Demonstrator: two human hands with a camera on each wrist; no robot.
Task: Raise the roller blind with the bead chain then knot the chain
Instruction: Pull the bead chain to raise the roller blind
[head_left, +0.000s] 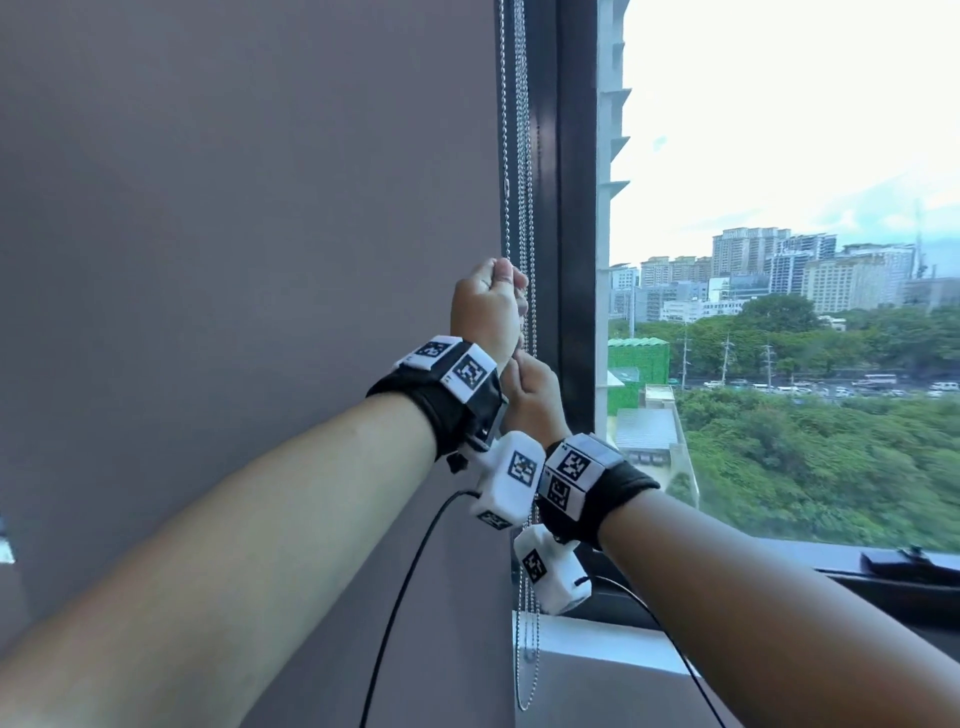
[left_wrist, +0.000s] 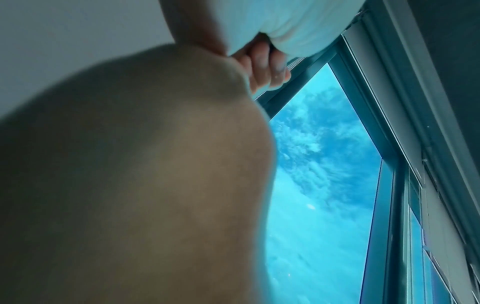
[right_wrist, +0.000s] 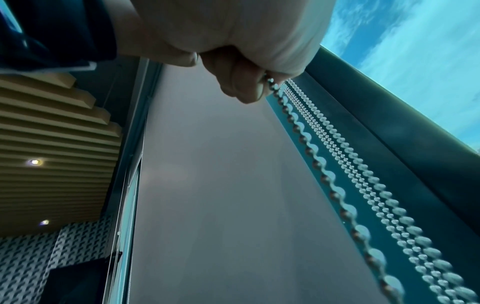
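Note:
The grey roller blind (head_left: 260, 208) hangs down over the left part of the window. Several strands of silver bead chain (head_left: 519, 156) run along its right edge, and their loop ends (head_left: 525, 675) dangle near the sill. My left hand (head_left: 491, 296) grips a strand with curled fingers (left_wrist: 265, 67). Just below it, my right hand (head_left: 535, 389) pinches a strand of the chain (right_wrist: 311, 152) between thumb and fingers (right_wrist: 246, 86). The other strands hang free beside it. I see no knot in the chain.
A dark window frame post (head_left: 571, 208) stands right of the chains, with uncovered glass and a city view beyond. A pale sill (head_left: 597, 649) runs below. Black cables from the wrist cameras (head_left: 405, 571) hang under my arms. A slatted ceiling with spotlights (right_wrist: 35, 162) shows overhead.

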